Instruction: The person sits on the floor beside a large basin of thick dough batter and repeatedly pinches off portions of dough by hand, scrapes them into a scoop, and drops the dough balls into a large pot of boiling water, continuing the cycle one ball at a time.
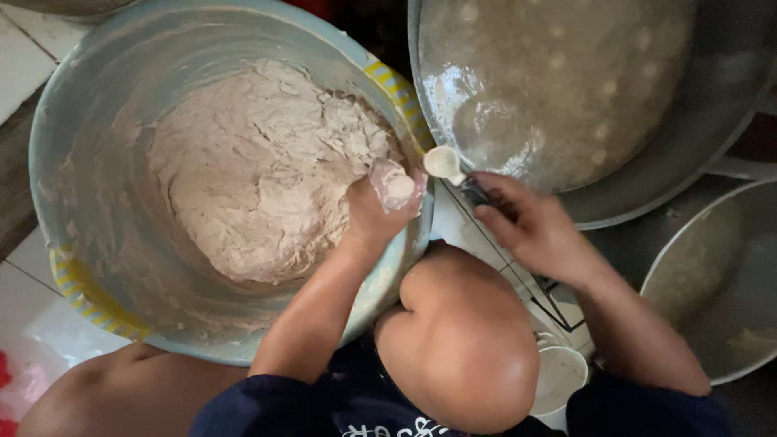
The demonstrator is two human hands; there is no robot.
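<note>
A large grey basin [73,105] with a yellow-striped rim holds a big mass of pale, sticky dough [259,162]. My left hand [380,206] rests at the basin's right rim, fist closed around a lump of the dough that shows between thumb and fingers. My right hand [530,226] grips a spoon [447,166] by its dark handle, the pale bowl of the spoon held just right of the lump. My bare knee [461,340] sits below both hands.
A wide metal pan [688,154] of hot liquid with small pale balls floating in it stands at upper right. Another metal pan [712,275] sits at the right edge. A small white cup [558,380] stands by my knee. White floor tiles [24,57] lie to the left.
</note>
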